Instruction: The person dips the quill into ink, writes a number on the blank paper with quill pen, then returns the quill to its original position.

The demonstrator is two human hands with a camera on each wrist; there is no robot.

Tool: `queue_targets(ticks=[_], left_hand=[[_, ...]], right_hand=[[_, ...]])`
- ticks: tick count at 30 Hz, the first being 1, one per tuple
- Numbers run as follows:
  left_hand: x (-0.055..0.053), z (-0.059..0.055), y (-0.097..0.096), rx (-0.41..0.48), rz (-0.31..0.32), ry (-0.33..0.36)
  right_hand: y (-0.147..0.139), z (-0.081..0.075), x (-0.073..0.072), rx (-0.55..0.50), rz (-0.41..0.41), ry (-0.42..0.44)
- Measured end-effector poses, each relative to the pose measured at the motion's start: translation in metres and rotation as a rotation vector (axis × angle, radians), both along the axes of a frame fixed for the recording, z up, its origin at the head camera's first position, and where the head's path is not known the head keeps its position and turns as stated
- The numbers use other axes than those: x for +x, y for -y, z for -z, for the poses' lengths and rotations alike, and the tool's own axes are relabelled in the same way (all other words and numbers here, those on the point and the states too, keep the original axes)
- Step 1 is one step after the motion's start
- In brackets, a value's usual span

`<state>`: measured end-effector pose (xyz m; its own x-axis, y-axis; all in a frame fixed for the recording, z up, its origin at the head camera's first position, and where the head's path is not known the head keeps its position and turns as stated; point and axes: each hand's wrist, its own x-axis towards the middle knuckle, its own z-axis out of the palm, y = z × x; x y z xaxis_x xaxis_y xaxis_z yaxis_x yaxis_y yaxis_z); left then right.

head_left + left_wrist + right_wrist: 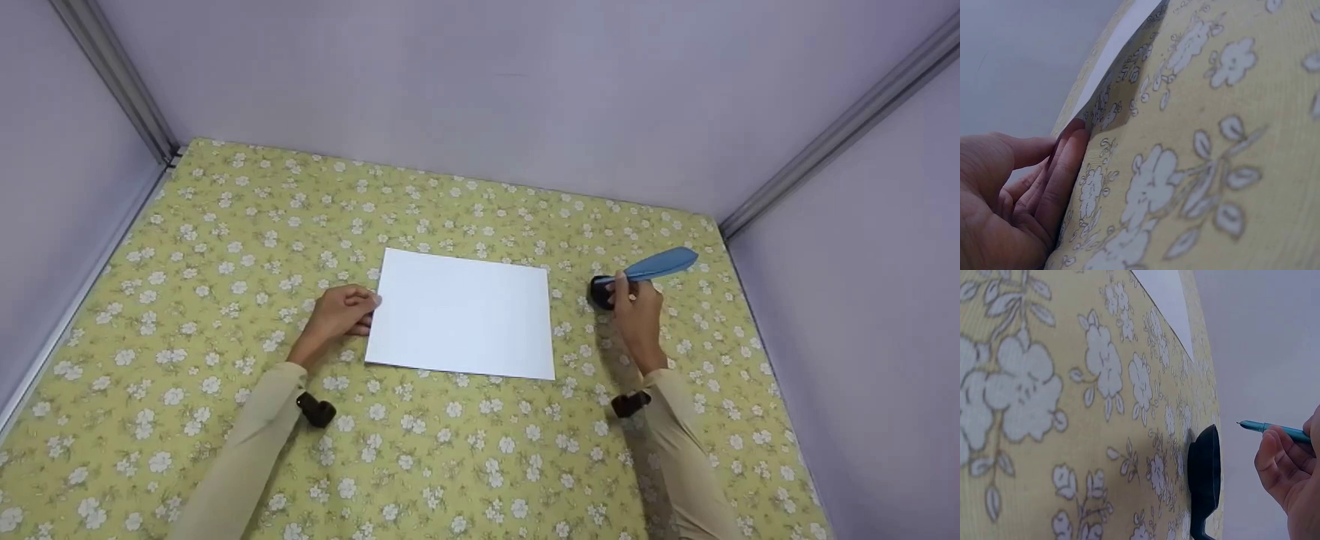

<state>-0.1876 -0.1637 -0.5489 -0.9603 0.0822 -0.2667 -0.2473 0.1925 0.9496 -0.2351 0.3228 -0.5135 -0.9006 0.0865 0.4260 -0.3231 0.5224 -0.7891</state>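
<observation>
A white sheet of paper (463, 315) lies on the flowered table cover. My left hand (339, 311) pinches its left edge between thumb and fingers; the left wrist view has that edge of the paper (1109, 62) lifted a little, with a shadow under it. My right hand (639, 315) grips a blue feather quill pen (664, 262), its plume toward the upper right. In the right wrist view the pen's teal barrel (1264, 427) ends in a fine tip pointing left, above a small black holder (1203, 469) on the table. From the head view, my fingers overlap this holder.
The yellow table cover (420, 465) with white flowers spreads all round the paper. Pale walls (480, 97) stand at the back and both sides, with grey metal posts (124, 82) at the corners. Each wrist carries a small black camera (316, 409).
</observation>
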Motion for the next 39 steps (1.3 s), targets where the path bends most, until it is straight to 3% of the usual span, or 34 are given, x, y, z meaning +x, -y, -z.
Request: queue_targets(ticks=[7, 23, 39], left_hand=[[-0.001, 0.002, 0.001, -0.024, 0.001, -0.003], [0.002, 0.0, 0.002, 0.039, 0.019, 0.002], [0.001, 0.001, 0.002, 0.007, 0.024, -0.014]], right_hand=[[0.023, -0.025, 0.017, -0.008, -0.036, 0.009], [0.041, -0.028, 0.018, -0.023, -0.062, -0.042], [0.054, -0.029, 0.017, -0.039, -0.128, -0.067]])
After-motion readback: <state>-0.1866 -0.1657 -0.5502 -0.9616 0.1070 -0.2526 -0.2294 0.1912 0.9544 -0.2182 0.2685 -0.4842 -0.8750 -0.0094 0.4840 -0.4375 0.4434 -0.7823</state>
